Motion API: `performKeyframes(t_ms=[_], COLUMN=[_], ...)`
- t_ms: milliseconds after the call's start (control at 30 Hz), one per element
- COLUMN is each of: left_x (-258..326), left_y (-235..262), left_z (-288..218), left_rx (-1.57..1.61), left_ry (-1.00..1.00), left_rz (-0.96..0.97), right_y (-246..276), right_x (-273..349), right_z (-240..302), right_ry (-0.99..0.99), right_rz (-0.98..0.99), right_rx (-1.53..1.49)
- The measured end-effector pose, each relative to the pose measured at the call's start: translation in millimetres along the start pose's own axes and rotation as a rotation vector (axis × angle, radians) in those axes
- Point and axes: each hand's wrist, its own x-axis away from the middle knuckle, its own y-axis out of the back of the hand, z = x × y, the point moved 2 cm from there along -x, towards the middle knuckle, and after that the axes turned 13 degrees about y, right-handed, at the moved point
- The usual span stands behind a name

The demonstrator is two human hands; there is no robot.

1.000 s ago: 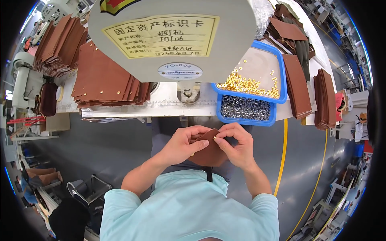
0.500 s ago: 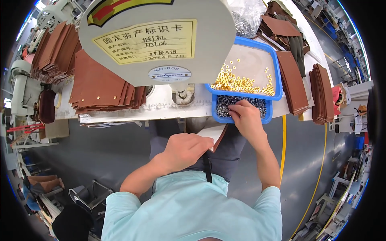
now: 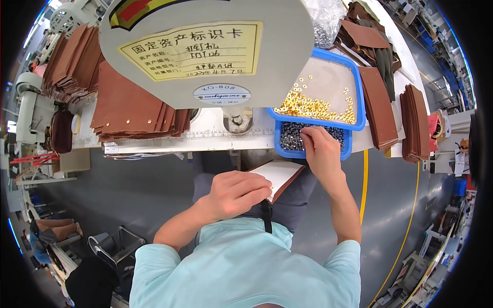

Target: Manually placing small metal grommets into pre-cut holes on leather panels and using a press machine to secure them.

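My left hand (image 3: 236, 194) grips the edge of a leather piece (image 3: 285, 177), white on its upper face with a brown edge, held tilted above my lap. My right hand (image 3: 324, 151) is over the small blue tray (image 3: 345, 152) of silver and dark metal rivets (image 3: 294, 137). Its thumb and forefinger are pinched together just above the rivets; whatever lies between them is too small to make out. Behind that tray is a larger blue tray (image 3: 361, 92), with gold ring-shaped eyelets (image 3: 303, 105) heaped at its near side.
The grey riveting machine head (image 3: 205, 51) overhangs the white table (image 3: 200, 145). Brown leather panels with gold fittings (image 3: 128, 110) lie left of it, beside another stack (image 3: 72, 64). More brown leather strips (image 3: 377, 105) lie right of the trays. A clear bag (image 3: 323, 23) stands behind.
My right hand has lifted slightly and its fingertips are drawn closer together. The leather piece has swung more level, showing more of its white face. The whole view has shifted slightly.
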Motion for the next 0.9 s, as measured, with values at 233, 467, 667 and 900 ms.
performKeyframes(t_ms=[233, 467, 667, 900], left_x=[1.7, 0.0, 2.9, 2.7], left_y=[-0.7, -4.8, -4.4, -3.0], left_z=[2.3, 0.4, -1.0, -0.7], left_rx=[-0.005, 0.064, 0.092, 0.135], left_ry=[-0.049, -0.005, 0.074, 0.132], left_rz=[-0.016, -0.030, -0.020, 0.008], right_y=[30.1, 32.1, 38.8, 35.7], right_x=[10.3, 9.7, 5.9, 7.8], right_z=[47.1, 63.3, 71.8, 72.7], right_ry=[-0.327, -0.222, -0.156, -0.134], right_rz=[0.213, 0.333, 0.356, 0.343], right_rx=[-0.880, -1.037, -0.966, -0.931])
